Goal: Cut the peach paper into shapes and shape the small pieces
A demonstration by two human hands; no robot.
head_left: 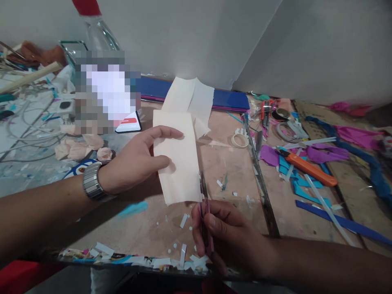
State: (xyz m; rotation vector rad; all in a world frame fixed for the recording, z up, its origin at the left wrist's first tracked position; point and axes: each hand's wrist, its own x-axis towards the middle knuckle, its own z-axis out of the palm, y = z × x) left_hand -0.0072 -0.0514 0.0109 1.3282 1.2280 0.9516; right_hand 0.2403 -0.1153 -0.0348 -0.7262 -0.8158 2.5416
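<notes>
A cream strip of paper (177,163) is held up over the table by my left hand (134,159), thumb and forefinger on its front face and the other fingers behind it. My right hand (226,228) grips a pair of scissors (207,228) with pinkish handles, fingers in the loops. The blades point away from me along the paper's right edge, near its lower right corner, where the edge looks ragged. Behind the strip lie more pieces of cream paper (202,102), partly covered by it.
At the left back, a phone (130,124) with a blurred screen leans by a clear bottle (99,36). A roll of tape (239,140), an orange utility knife (312,167) and coloured scraps lie to the right. Paper bits (183,255) litter the table's front edge.
</notes>
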